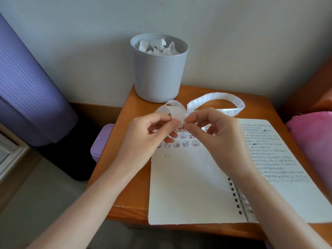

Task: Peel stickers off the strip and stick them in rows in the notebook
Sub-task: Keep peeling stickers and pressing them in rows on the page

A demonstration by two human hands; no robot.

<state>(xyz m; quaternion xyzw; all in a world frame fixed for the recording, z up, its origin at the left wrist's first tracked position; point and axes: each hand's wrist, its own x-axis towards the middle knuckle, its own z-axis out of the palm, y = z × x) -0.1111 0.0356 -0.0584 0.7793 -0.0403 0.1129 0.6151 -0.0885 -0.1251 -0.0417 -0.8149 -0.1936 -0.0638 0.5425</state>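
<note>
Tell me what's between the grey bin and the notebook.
Head view: the curled sticker strip, lying on the table; the left hand and right hand pinch its near end above the notebook.

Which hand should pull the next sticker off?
Probably the right hand: its fingers pinch the strip right at the bear sticker, while the left hand just holds it.

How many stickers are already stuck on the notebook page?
7 show: five in the lower row, two in the upper row above it. The left hand and right hand may hide more.
</note>
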